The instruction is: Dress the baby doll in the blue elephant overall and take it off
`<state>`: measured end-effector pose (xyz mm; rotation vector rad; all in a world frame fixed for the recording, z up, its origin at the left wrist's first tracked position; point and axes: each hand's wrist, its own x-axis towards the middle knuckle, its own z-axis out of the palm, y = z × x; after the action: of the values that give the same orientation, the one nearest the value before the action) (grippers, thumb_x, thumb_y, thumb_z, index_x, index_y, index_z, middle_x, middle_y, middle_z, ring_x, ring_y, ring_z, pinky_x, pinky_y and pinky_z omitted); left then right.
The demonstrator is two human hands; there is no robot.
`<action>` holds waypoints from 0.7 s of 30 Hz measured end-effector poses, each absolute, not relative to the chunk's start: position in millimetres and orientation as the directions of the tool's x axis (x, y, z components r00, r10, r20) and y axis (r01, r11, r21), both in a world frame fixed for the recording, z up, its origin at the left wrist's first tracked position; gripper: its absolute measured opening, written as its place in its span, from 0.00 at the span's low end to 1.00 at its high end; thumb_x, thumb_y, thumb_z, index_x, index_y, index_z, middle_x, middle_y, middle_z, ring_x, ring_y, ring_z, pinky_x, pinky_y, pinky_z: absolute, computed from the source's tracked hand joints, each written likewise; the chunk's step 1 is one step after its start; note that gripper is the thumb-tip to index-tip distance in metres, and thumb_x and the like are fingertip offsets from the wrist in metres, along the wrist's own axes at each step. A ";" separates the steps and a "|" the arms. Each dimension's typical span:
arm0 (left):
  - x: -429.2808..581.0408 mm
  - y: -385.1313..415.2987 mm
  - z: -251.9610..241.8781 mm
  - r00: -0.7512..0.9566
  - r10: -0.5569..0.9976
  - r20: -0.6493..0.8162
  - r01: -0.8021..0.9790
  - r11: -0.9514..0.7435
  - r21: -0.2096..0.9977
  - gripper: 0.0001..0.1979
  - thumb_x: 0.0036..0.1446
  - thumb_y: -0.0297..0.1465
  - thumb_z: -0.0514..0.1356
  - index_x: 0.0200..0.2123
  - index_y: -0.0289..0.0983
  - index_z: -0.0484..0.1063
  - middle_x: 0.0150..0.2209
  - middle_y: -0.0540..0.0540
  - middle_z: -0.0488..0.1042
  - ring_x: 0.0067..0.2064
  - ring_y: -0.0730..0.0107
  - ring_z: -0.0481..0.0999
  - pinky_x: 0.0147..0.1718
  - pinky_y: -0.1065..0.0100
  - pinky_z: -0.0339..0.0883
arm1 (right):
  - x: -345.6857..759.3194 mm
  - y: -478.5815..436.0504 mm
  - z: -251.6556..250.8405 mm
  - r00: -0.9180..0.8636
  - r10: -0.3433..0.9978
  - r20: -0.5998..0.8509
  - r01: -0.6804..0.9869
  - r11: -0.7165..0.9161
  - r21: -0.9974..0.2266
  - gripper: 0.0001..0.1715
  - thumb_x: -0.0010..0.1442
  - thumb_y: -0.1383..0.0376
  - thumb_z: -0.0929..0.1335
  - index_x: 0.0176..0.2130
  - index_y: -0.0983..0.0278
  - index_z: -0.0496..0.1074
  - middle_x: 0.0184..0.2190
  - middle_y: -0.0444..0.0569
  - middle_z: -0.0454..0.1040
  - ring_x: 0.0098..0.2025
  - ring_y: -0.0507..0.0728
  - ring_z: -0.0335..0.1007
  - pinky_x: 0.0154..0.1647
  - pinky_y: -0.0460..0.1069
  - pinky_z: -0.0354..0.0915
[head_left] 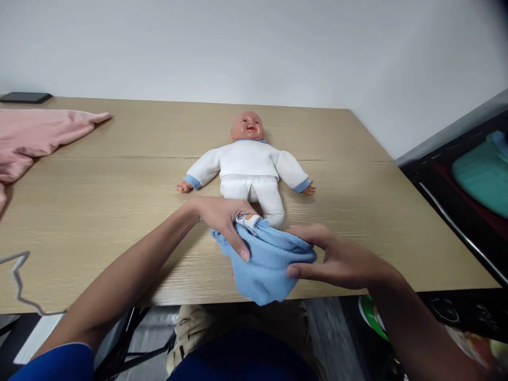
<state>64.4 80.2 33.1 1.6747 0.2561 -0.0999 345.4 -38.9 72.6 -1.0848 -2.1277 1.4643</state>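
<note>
A baby doll [249, 159] in a white top and white pants with blue cuffs lies face up on the wooden table [119, 180], head away from me. At its feet, by the table's front edge, is a light blue cloth garment [265, 264] with a printed white label at its upper rim. My left hand [228, 222] grips the garment's left side, thumb on the outside, fingers behind it. On the right side, my right hand [325, 254] pinches the rim between thumb and fingers. The doll's feet are hidden by the garment and my left hand.
Pink cloth [35, 137] lies at the left, with a dark flat object [26, 97] behind it. A white cord [18, 280] runs at the left front. At the right stands a black case or rack [448, 206] holding green cloth [484, 169].
</note>
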 end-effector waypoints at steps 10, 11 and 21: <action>70.7 80.4 32.2 0.963 0.267 -0.033 0.061 -0.097 0.993 0.14 0.60 0.41 0.75 0.44 0.40 0.82 0.44 0.46 0.85 0.47 0.55 0.83 0.50 0.60 0.79 | 327.8 -40.8 48.5 -0.480 0.875 -0.053 0.188 0.043 -0.981 0.27 0.76 0.45 0.70 0.65 0.55 0.77 0.47 0.49 0.84 0.56 0.64 0.81 0.59 0.57 0.78; 70.6 80.3 31.2 0.954 0.299 -0.025 0.060 -0.107 0.992 0.15 0.61 0.41 0.75 0.45 0.40 0.83 0.46 0.45 0.85 0.49 0.53 0.84 0.52 0.59 0.79 | 327.2 -40.5 51.0 -0.494 0.867 -0.067 0.218 0.049 -0.975 0.28 0.75 0.46 0.71 0.65 0.56 0.77 0.49 0.49 0.84 0.56 0.64 0.81 0.59 0.57 0.79; 66.9 72.6 34.4 0.984 0.165 -0.067 0.069 -0.002 0.998 0.23 0.55 0.39 0.80 0.52 0.41 0.84 0.55 0.42 0.86 0.57 0.45 0.86 0.59 0.51 0.80 | 328.8 -39.7 49.2 -0.465 0.833 -0.298 0.460 -0.061 -0.886 0.26 0.67 0.44 0.77 0.54 0.58 0.82 0.49 0.50 0.87 0.50 0.66 0.85 0.51 0.59 0.82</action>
<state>66.9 72.6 34.4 1.5741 0.1836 0.0763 328.8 -39.7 49.2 -1.3828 -1.8814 1.5352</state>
